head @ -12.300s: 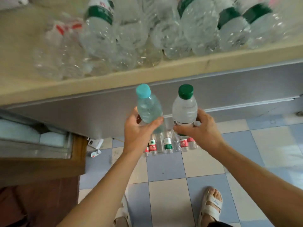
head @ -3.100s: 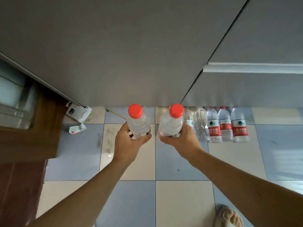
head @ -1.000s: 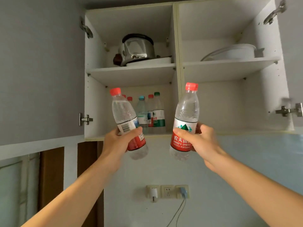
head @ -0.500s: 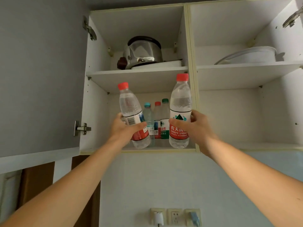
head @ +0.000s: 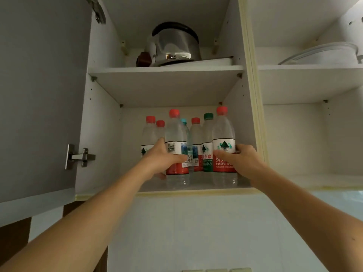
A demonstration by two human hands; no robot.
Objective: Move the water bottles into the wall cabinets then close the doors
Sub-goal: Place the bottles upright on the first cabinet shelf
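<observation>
seven clear plastic water bottles [head: 196, 146] stand on the white cabinet's lower shelf [head: 196, 188]: five red-capped, one green-capped, one blue-capped. left hand [head: 163, 160] fingers clamp one red-capped bottle [head: 175, 142], right hand [head: 238, 160] fingers another [head: 224, 138].

Place: a home kitchen.
Storage: a white wall cabinet [head: 102, 118] with grey doors [head: 39, 95] swung open on metal hinges [head: 78, 157], split into two bays by shelves.
Cookware: a steel pot with a dark lid [head: 173, 45] on the upper left shelf; a pale shallow dish [head: 322, 54] on the upper right shelf.
Supplies: bottled water [head: 206, 142] standing upright on the lower left shelf.
Wall: pale wall [head: 196, 232] under the cabinet, with a row of sockets [head: 216, 269] at the bottom edge.
</observation>
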